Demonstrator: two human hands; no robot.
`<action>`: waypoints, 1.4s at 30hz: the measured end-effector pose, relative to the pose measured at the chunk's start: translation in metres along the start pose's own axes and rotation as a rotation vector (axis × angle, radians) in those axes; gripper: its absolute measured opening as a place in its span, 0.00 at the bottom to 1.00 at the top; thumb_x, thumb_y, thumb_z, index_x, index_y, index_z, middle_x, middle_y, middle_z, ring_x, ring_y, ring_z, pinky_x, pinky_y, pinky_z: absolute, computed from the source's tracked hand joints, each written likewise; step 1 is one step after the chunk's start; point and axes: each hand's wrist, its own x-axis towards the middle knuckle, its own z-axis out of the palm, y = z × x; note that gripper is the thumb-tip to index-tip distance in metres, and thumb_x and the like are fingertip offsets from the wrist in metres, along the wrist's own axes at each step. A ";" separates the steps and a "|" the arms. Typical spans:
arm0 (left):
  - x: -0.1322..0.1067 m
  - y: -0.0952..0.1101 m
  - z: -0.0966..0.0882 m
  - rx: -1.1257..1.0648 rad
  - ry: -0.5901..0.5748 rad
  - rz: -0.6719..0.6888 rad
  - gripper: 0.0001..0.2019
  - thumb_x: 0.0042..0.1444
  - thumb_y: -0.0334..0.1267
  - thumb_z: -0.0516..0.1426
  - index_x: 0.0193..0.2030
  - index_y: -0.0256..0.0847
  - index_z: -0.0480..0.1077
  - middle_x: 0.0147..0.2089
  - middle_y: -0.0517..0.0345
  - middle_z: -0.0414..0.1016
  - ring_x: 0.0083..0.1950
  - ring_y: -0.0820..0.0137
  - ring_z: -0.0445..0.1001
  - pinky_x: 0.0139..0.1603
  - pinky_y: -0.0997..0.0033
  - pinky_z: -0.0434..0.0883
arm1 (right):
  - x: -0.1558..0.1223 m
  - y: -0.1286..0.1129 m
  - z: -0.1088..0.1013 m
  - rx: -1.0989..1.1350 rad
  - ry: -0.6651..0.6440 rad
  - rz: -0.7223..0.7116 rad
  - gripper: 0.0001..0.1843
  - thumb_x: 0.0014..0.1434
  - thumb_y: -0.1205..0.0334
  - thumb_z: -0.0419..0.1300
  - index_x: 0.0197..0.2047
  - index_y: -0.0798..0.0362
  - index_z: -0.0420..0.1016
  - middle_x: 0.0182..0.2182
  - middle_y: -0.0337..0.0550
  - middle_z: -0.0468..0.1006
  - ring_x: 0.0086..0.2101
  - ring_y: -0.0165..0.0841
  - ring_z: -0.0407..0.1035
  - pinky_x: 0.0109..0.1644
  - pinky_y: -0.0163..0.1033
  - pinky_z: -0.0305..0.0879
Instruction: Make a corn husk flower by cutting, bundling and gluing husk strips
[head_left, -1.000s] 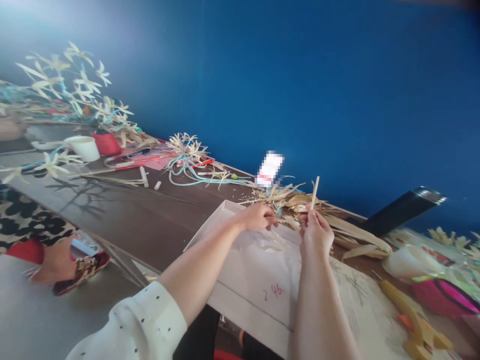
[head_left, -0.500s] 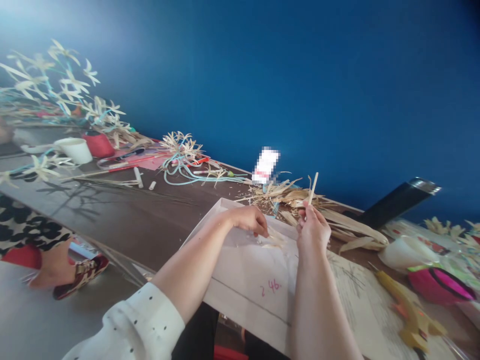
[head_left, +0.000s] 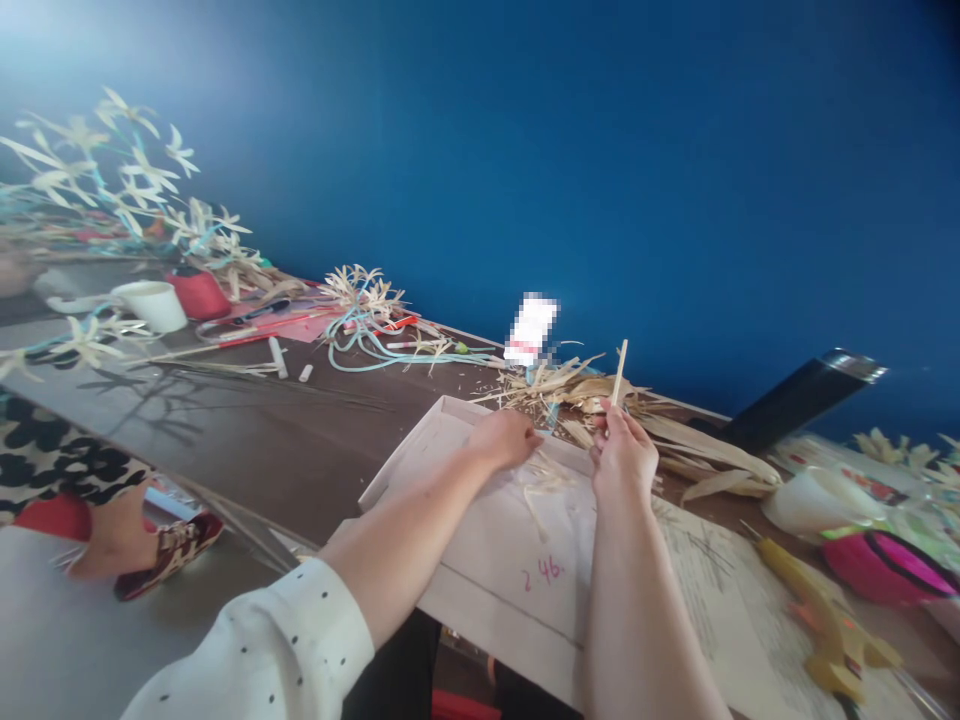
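My left hand (head_left: pixel 504 440) is closed with its fingertips pinched together, low over a shallow white box lid (head_left: pixel 420 455). What it pinches, if anything, is hidden. Just right of those fingers, several thin pale husk strips (head_left: pixel 551 480) lie loose in the lid. My right hand (head_left: pixel 627 450) grips a thin pale stick (head_left: pixel 619 372), which points up from between thumb and fingers. That hand is over the lid's right side, in front of a heap of dry husks (head_left: pixel 592 390).
Right of the lid are a yellow glue gun (head_left: pixel 825 625), a pink pouch (head_left: pixel 877 570), a white cup (head_left: pixel 817 500) and a tilted black flask (head_left: pixel 802 400). To the left stand husk flowers (head_left: pixel 364 290) on pale blue stems. Another person's shoe (head_left: pixel 169 555) shows below the table.
My left hand has moved slightly up and away from the husk strips, which now show more fully in the lid. My right hand stays nearly in place with the stick.
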 end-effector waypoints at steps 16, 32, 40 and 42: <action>-0.002 0.013 0.013 -0.051 -0.056 -0.114 0.10 0.47 0.44 0.54 0.31 0.43 0.73 0.37 0.54 0.76 0.40 0.64 0.72 0.40 0.68 0.67 | -0.002 0.003 0.000 -0.022 -0.034 -0.028 0.20 0.42 0.54 0.64 0.38 0.56 0.77 0.18 0.34 0.68 0.13 0.18 0.48 0.12 0.26 0.40; -0.005 0.008 0.010 0.015 -0.047 0.108 0.10 0.48 0.40 0.54 0.34 0.46 0.76 0.38 0.55 0.76 0.40 0.65 0.72 0.42 0.69 0.67 | -0.004 0.002 -0.001 -0.026 -0.041 -0.015 0.19 0.42 0.54 0.65 0.38 0.56 0.78 0.19 0.35 0.68 0.13 0.18 0.48 0.12 0.26 0.40; -0.006 0.010 0.012 0.051 -0.042 0.089 0.10 0.46 0.35 0.52 0.30 0.44 0.74 0.38 0.55 0.75 0.39 0.65 0.72 0.40 0.69 0.68 | -0.004 0.000 0.001 -0.029 -0.041 -0.013 0.19 0.42 0.54 0.64 0.38 0.56 0.77 0.18 0.35 0.68 0.13 0.18 0.49 0.12 0.25 0.40; -0.006 0.010 0.012 0.055 -0.031 0.087 0.10 0.46 0.35 0.52 0.30 0.43 0.74 0.37 0.54 0.75 0.38 0.65 0.72 0.40 0.69 0.68 | -0.004 0.000 0.001 -0.030 -0.037 -0.015 0.20 0.42 0.54 0.64 0.38 0.56 0.77 0.18 0.35 0.68 0.13 0.18 0.49 0.12 0.25 0.40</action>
